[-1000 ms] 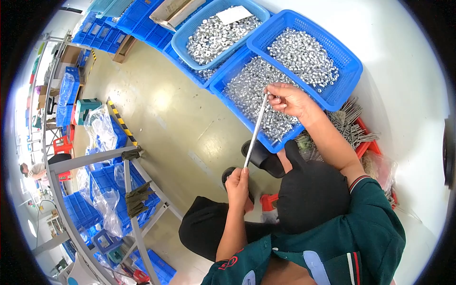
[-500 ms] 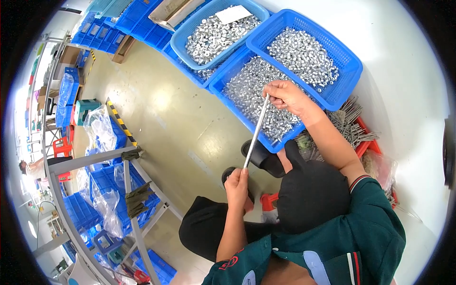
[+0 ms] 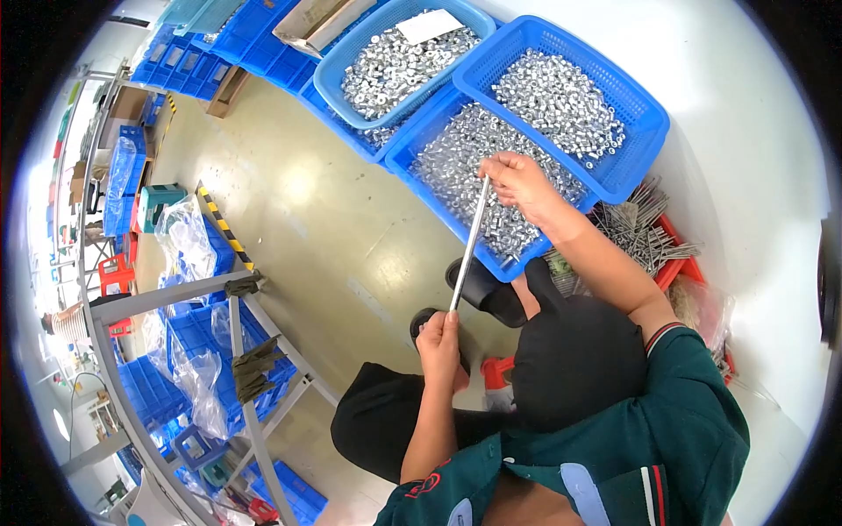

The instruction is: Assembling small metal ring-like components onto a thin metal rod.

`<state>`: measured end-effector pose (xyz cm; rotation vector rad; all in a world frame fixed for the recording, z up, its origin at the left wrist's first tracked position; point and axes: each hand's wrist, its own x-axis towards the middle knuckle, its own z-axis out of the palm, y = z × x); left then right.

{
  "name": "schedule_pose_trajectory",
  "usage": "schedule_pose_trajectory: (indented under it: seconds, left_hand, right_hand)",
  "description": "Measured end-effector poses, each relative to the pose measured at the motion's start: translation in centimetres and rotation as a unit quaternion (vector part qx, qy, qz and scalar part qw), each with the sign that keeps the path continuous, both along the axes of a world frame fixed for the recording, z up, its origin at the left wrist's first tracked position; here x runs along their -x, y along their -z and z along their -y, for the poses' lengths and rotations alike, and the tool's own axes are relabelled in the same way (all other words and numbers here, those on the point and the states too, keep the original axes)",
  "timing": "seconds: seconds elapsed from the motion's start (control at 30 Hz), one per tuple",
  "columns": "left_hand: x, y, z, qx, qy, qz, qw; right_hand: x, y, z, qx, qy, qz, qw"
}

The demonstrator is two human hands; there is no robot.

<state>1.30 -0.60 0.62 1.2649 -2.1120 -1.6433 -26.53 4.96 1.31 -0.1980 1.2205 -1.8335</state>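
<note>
A long, slim silvery metal rod (image 3: pixel 469 248) slants between my hands. Its near end sits in the closed fingers of my left hand (image 3: pixel 438 349), above my lap. At the far end, the thumb and fingers of my right hand (image 3: pixel 519 186) pinch the tip; whether a small metal piece is also between them is hidden. Beneath the right hand lies a blue bin (image 3: pixel 405 164) full of small shiny metal sleeves (image 3: pixel 469 145). A blue perforated basket (image 3: pixel 645 131) rests on part of that bin, with more of the same small metal pieces (image 3: pixel 561 101) inside.
A lighter blue basket (image 3: pixel 326 88) of metal pieces carries a white card (image 3: pixel 430 26). By my right arm, a red crate (image 3: pixel 680 254) holds many thin metal rods (image 3: pixel 636 228). To the left stand a grey metal frame (image 3: pixel 250 421) and blue crates (image 3: pixel 206 346) with clear plastic.
My right hand has shifted slightly left, and the rod's far end has swung a little left with it. My left hand stays nearly in place.
</note>
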Motion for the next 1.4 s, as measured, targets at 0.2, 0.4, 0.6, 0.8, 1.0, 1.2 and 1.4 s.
schedule_pose_trajectory:
  seconds: [0.2, 0.4, 0.6, 0.8, 1.0, 1.2, 1.4]
  left_hand:
    - [0.2, -0.1, 0.3, -0.100, -0.020, -0.010, 0.995]
    - [0.5, -0.5, 0.5, -0.120, -0.052, -0.009, 0.991]
    - [-0.3, 0.7, 0.7, -0.083, -0.043, -0.011, 0.996]
    - [-0.3, 0.8, 0.6, -0.064, -0.014, -0.004, 0.998]
    - [-0.2, 0.6, 0.5, -0.052, 0.009, -0.005, 0.999]
    - [-0.3, 0.6, 0.5, -0.048, 0.013, -0.001, 0.999]
    - [-0.5, 0.7, 0.6, -0.044, -0.003, -0.008, 0.999]
  right_hand:
    - [-2.0, -0.1, 1.0, -0.032, -0.038, -0.008, 0.999]
    - [0.0, 0.9, -0.1, 0.051, -0.042, 0.138, 0.988]
    - [1.3, 2.5, -0.5, 0.008, 0.031, 0.103, 0.994]
    - [2.4, 2.4, -1.1, 0.020, 0.007, 0.121, 0.992]
    - [1.5, 2.1, -0.5, 0.107, -0.017, 0.227, 0.968]
    - [1.2, 1.1, -0.7, 0.098, -0.033, 0.137, 0.985]
    - [1.1, -0.5, -1.0, 0.035, -0.137, 0.010, 0.990]
